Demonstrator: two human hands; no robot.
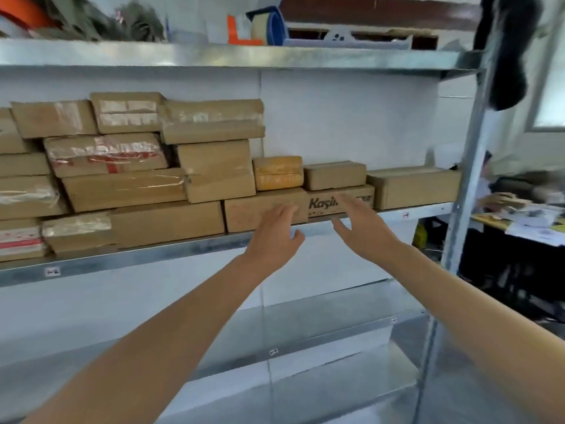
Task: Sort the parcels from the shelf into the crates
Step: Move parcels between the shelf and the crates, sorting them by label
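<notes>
We are at the reaching step: our left hand (275, 232) and right hand (359, 223), both spread and holding nothing, hover just before the printed parcel (321, 204) on the shelf (153, 255); next, we judge, they must close round its ends

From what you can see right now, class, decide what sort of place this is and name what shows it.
Probably a parcel storeroom or packing room: taped cardboard parcels stacked on a galvanised metal shelf, a packing tape roll on the upper shelf, and a cluttered work table at right.
</notes>
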